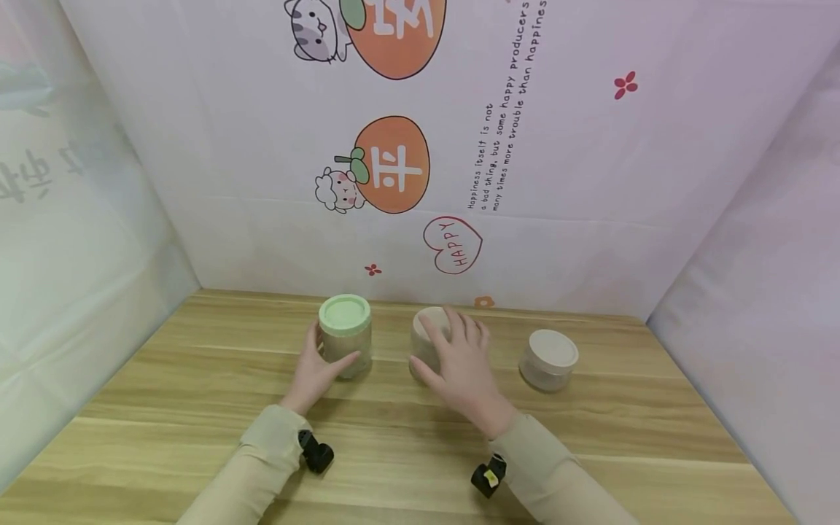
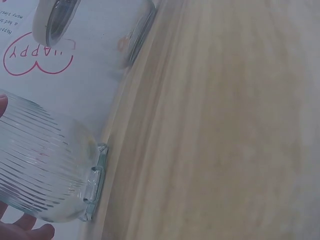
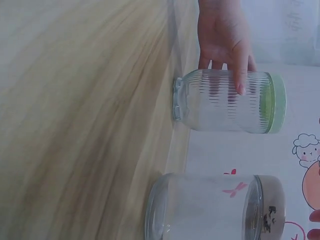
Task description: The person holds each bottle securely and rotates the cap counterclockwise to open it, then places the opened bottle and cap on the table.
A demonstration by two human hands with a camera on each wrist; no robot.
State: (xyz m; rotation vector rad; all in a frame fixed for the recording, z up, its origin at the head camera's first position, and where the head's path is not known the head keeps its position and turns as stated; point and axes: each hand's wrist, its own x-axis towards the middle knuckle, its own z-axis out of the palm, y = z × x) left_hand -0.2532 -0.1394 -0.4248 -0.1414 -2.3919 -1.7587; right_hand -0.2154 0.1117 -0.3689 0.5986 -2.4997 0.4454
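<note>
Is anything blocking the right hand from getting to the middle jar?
Nothing visible. The right hand is over the middle jar, with only a gap showing between its fingers and the lid. The green-lidded jar and the short jar stand to either side.

Downward head, close wrist views share ribbed jar (image 3: 225, 110).
</note>
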